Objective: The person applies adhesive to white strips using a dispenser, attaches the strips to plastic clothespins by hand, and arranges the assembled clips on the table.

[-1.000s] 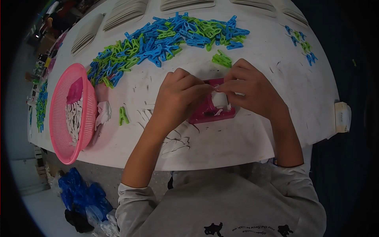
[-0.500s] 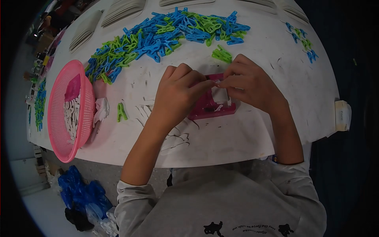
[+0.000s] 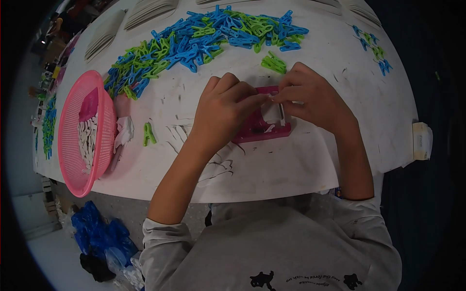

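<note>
A magenta tray (image 3: pixel 264 136) with white pieces inside sits on the white table between my hands. My left hand (image 3: pixel 225 109) reaches over the tray's left side, thumb and fingers pinched near its upper part. Opposite it, my right hand (image 3: pixel 310 97) is also pinched, its fingertips close to the left ones. Something small and whitish shows between the fingertips, too small to name. A green clothespin (image 3: pixel 274 63) lies just beyond the tray.
Blue and green clothespins (image 3: pixel 194 41) form a long heap across the table. A pink basket (image 3: pixel 107 140) holds white strips at the left, beside a crumpled paper (image 3: pixel 124 131) and one green clothespin (image 3: pixel 149 134). Card stacks (image 3: pixel 150 12) line the far edge.
Both hands remain pinched over the tray, with the fingertips slightly shifted. The whole view has moved a little, so the table's contents appear slightly displaced.
</note>
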`<action>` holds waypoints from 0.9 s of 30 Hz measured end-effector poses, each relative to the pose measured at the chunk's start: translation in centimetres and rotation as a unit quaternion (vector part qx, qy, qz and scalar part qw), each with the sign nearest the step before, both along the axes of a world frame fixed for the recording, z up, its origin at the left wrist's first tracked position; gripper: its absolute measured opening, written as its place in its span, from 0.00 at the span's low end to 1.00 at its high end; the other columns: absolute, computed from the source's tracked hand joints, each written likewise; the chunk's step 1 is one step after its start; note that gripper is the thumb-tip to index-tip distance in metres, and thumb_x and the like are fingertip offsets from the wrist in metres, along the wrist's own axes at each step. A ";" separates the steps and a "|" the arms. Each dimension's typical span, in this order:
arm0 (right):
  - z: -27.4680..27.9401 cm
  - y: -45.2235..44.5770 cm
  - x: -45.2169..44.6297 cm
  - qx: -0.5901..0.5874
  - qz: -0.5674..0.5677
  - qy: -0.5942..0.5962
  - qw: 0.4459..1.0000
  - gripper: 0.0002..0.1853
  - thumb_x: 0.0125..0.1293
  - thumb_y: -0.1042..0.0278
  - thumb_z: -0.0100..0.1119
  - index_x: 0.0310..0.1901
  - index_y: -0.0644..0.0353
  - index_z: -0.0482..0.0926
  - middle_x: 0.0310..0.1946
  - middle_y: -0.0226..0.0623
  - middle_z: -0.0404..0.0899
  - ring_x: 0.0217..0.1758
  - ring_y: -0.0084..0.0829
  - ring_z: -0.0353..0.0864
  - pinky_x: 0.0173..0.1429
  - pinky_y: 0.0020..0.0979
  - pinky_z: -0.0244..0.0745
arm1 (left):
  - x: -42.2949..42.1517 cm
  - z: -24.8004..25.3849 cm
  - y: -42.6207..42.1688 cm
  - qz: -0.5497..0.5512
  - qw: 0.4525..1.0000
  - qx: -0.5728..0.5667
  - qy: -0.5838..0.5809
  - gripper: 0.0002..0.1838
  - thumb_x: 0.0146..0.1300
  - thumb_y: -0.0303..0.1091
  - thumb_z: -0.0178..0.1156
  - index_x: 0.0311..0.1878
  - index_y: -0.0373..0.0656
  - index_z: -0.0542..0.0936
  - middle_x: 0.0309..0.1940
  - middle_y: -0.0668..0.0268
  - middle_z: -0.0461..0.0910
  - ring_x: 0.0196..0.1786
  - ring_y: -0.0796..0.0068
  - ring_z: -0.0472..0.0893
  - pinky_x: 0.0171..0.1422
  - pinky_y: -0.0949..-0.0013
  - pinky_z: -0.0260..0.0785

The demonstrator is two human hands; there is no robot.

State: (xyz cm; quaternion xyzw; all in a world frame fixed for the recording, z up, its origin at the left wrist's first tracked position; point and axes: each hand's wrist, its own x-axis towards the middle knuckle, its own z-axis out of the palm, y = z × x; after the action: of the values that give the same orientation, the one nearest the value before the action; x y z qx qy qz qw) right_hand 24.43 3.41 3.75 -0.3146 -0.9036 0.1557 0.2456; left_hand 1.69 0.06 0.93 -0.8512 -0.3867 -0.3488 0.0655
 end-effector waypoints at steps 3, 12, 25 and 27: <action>0.1 -0.1 0.0 -0.017 -0.009 -0.002 1.000 0.10 0.49 0.76 0.71 0.36 0.54 0.88 0.33 0.24 0.80 0.43 0.29 0.75 0.47 0.30 0.77 | 0.0 0.1 -0.1 -0.001 1.000 0.000 -0.002 0.17 0.43 0.26 0.67 0.40 0.52 0.89 0.33 0.75 0.83 0.38 0.71 0.75 0.43 0.67 0.68; 0.7 -0.4 -0.2 0.152 0.019 0.022 0.988 0.11 0.45 0.77 0.71 0.33 0.54 0.87 0.33 0.26 0.80 0.42 0.28 0.76 0.43 0.30 0.78 | 0.2 0.4 -0.6 -0.021 0.998 -0.010 -0.051 0.17 0.44 0.26 0.71 0.42 0.48 0.88 0.35 0.70 0.84 0.38 0.68 0.76 0.44 0.66 0.69; 2.3 -1.5 -1.4 0.200 0.048 0.154 0.966 0.21 0.42 0.82 0.68 0.42 0.52 0.83 0.31 0.28 0.78 0.39 0.33 0.75 0.42 0.33 0.77 | 1.0 1.6 -1.7 -0.046 0.981 -0.034 -0.183 0.15 0.46 0.24 0.73 0.39 0.48 0.85 0.33 0.71 0.84 0.36 0.68 0.77 0.42 0.65 0.68; 3.0 -1.9 -1.5 0.182 0.050 0.168 0.967 0.23 0.45 0.75 0.68 0.48 0.49 0.83 0.36 0.31 0.79 0.43 0.35 0.75 0.50 0.39 0.76 | 0.9 2.2 -2.2 -0.039 0.948 -0.176 -0.261 0.14 0.47 0.24 0.73 0.39 0.49 0.85 0.34 0.70 0.84 0.37 0.65 0.77 0.45 0.64 0.71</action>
State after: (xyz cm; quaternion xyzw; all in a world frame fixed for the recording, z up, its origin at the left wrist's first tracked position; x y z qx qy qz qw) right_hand 22.97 1.46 6.75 -0.1880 -0.8771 0.0509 0.4389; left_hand 2.62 -2.11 3.17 -0.7431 -0.4119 -0.4871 -0.2022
